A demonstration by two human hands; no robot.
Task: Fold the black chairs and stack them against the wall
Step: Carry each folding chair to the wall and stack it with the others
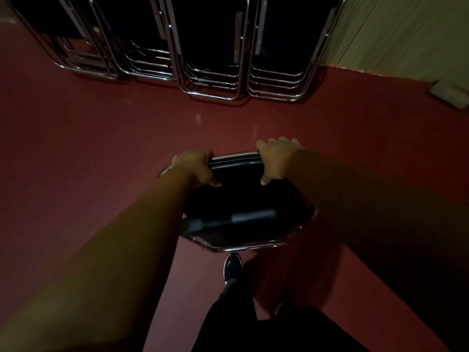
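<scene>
I hold a folded black chair [241,199] with a chrome frame in front of me, above the red floor. My left hand [196,168] grips the left end of its top edge, fingers wrapped over the far side and thumb on the near face. My right hand [275,158] grips the right end the same way. Several folded black chairs [215,47] stand in rows leaning against the far wall, their chrome legs resting on the floor.
Red floor [101,138] stretches between me and the stacked chairs. A ribbed pale wall panel [406,34] rises at the right. A small pale object [450,94] lies on the floor at the far right. My black shoe [233,266] shows below the chair.
</scene>
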